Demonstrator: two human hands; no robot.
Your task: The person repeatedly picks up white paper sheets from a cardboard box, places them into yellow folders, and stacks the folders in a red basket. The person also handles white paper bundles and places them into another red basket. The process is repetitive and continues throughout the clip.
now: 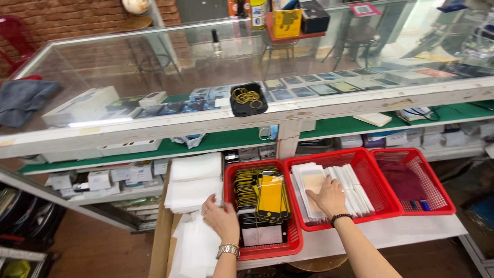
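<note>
Three red baskets stand side by side on the desk (411,231), each holding one kind of stock, so each kind appears to stay sorted and within arm's reach.

Left hand (222,219): fingers spread flat and holding nothing, it rests at the outer left wall of the left basket (267,249), at about 9 o'clock from it, touching the loose white sheets (198,244) that lie there. More white sheets are stacked at 12 o'clock from this hand.

Right hand (328,198): fingers extended and loosely spread, it presses on the white packets (352,188) filed upright in the middle basket (383,206). No grasp is closed. A packet with a tan panel (313,184) lies just at 10 o'clock from the fingertips.

Containers:
- Left basket: black-and-yellow screen frames (271,195) stacked on edge, leaning; flat dark pieces below them.
- Middle basket: white packets in rows.
- Right basket (437,206): a dark red cloth (404,180) and small blue items at 5 o'clock.
- Black tray (248,107) on the glass counter at 12 o'clock: yellow rubber bands (247,96).
</note>
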